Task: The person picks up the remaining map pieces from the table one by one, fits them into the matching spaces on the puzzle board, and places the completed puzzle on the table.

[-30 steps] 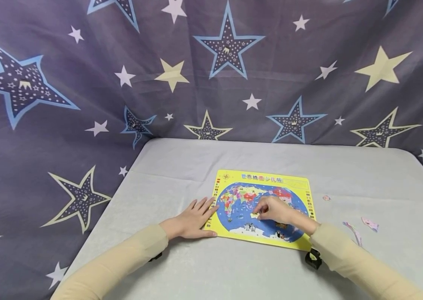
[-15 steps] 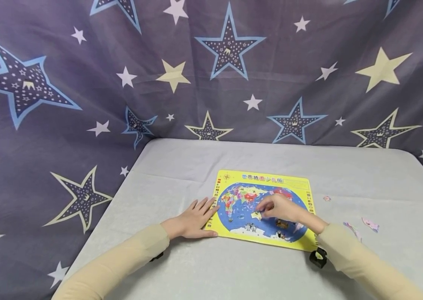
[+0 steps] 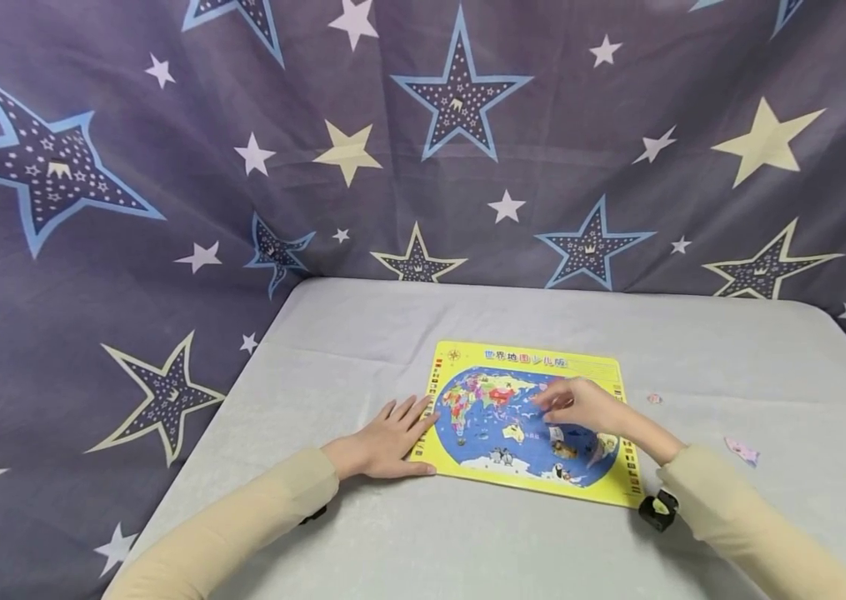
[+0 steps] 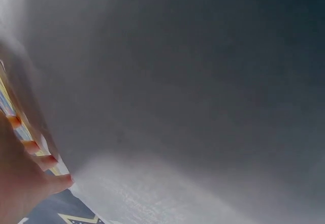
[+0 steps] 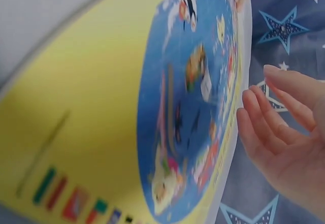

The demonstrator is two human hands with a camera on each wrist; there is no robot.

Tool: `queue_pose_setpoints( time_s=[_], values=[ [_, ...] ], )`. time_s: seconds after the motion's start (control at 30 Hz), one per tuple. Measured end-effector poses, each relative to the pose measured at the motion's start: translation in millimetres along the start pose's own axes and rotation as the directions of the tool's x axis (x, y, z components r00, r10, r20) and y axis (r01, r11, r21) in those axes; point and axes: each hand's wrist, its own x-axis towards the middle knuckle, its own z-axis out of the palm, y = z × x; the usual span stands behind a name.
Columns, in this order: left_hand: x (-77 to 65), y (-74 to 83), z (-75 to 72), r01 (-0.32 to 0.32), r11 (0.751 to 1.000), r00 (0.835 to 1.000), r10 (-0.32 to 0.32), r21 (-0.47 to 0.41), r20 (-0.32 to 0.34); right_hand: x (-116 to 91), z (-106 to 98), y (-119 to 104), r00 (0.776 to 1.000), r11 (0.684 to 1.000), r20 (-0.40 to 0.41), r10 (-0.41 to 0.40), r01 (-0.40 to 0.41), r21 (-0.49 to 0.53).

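A yellow-bordered world map puzzle board (image 3: 523, 493) lies on the table in the head view, with a blue oval of coloured land. My left hand (image 3: 387, 442) lies flat with its fingers spread over the board's left edge. Several of its fingertips (image 4: 46, 162) show along that edge in the left wrist view. Over the right half of the map hovers my right hand (image 3: 580, 407), fingers loosely bent, nothing seen between them. In the right wrist view the hand (image 5: 289, 137) is apart from the board. A pale yellow Australia piece (image 3: 513, 432) sits in the map, left of that hand.
Right of the board lie a small pink puzzle piece (image 3: 654, 399) and a larger pink one (image 3: 741, 451). A grey cloth covers the table (image 3: 362, 325). Behind and to the left hangs a dark star-patterned curtain (image 3: 423, 192).
My right hand has let go of the Australia piece, lifted and moved to the right. The purple strip right of the board is now hidden behind the right sleeve. My left hand stays put.
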Motion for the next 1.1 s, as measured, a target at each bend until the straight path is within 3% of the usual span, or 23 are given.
queue_pose_setpoints(
  time_s=[0.5, 1.1],
  values=[
    [-3.1, 1.5, -0.8, -0.002, 1.0, 1.0, 0.002, -0.014, 0.0, -25, -34, 19, 0.991, 0.992, -0.13, 0.043, -0.057, -0.108],
    [-1.3, 1.4, -0.7, 0.0, 1.0, 1.0, 0.0, -0.011, -0.004, -47, -63, 45, 0.976, 0.98, -0.197, 0.096, -0.127, -0.151]
  ],
)
